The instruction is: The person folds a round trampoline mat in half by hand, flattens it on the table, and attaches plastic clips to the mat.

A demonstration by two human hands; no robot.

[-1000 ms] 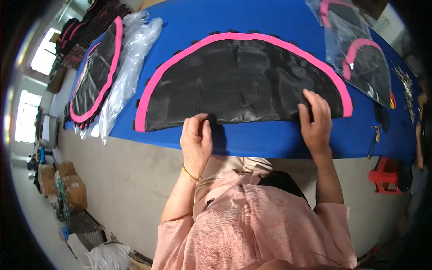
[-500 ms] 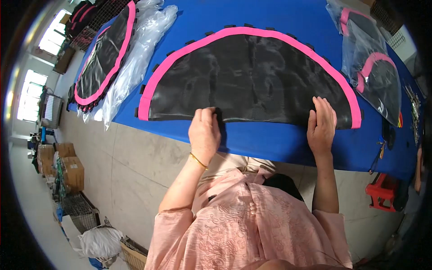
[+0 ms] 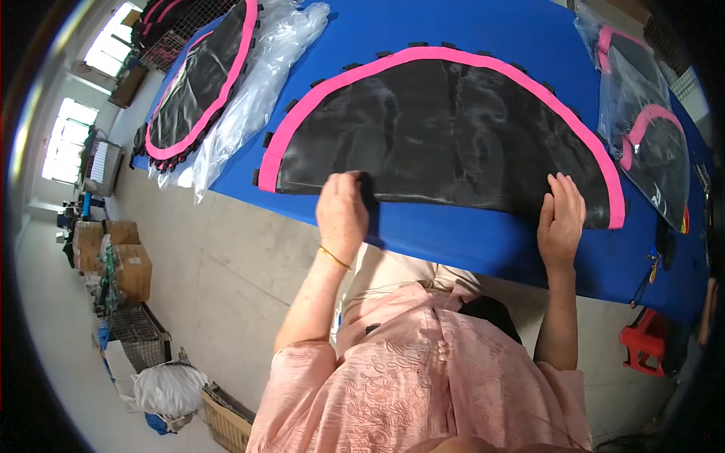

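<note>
A black half-round panel with a pink border and small black tabs along its curve lies flat on the blue table. At the panel's straight near edge, left of its middle, my left hand rests with its fingers curled down; the fingertips and whatever they pinch are hidden. Near the right end of the same edge, my right hand touches the black fabric, fingers extended and thumb apart.
Another pink-edged black piece lies at the left beside crumpled clear plastic. Bagged pieces are at the right, with small tools near the edge. A red stool stands below.
The view has shifted, moving the left items rightward in the picture. My left hand has turned more palm down at the edge; my right hand has moved slightly toward the panel's right end.
</note>
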